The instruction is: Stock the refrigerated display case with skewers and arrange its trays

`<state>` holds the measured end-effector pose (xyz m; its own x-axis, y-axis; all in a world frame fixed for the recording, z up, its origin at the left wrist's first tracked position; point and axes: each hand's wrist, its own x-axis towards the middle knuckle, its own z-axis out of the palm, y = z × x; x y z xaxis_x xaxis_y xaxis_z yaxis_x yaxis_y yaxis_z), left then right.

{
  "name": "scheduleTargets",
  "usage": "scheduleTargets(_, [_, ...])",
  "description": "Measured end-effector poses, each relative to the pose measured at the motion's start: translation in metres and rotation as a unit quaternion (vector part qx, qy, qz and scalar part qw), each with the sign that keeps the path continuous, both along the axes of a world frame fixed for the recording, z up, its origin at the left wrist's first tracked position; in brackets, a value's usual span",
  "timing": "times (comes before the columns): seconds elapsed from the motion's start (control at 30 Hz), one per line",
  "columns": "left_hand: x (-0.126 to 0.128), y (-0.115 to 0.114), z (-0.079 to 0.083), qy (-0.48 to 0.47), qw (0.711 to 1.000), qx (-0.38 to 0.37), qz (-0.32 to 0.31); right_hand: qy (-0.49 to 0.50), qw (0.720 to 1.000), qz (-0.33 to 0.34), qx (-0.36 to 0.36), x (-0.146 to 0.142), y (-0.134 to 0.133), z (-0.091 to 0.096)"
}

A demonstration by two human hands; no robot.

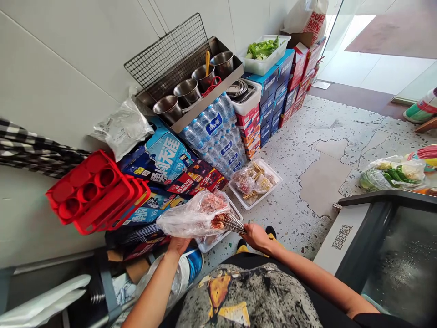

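My right hand (256,237) grips metal skewers (235,224), pointing left into the meat-filled plastic bag (182,217) my left hand (179,245) holds from below.

Beyond the right hand (255,237), between the white tray (264,195) and the cabinet (351,237), a broad lane of bare floor (290,168) leads towards the doorway (358,103). Ahead of the left hand (180,246), stacked boxes (170,154) and packs of bottled water (221,148) stand like a wall, with the plastic bag (182,214) in front. A plastic container (194,264) crowds the space below that hand, and the skewers (235,223) bar the gap between both hands.
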<state>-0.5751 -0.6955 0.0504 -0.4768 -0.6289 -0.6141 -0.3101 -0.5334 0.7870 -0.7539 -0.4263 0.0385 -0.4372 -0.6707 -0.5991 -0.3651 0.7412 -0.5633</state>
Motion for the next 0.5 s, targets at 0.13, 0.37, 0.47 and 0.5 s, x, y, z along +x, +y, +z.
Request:
scheduleTargets(0.13, [0.021,-0.016,-0.014,-0.059,0.985,-0.165,-0.005,0.009,1.0,0.005,0.003,0.03,-0.021,0.005])
scheduleTargets(0.37, [0.036,-0.053,-0.026,-0.064,0.951,-0.297,-0.049,0.043,0.999,-0.021,0.013,0.065,-0.041,0.018])
scheduleTargets(0.47, [0.024,-0.065,-0.029,-0.072,0.937,-0.336,-0.071,0.046,0.997,-0.057,0.013,0.076,-0.038,0.028])
scheduleTargets(0.5, [0.018,-0.067,-0.029,-0.08,0.93,-0.348,-0.08,0.043,0.996,-0.071,0.01,0.08,-0.035,0.032])
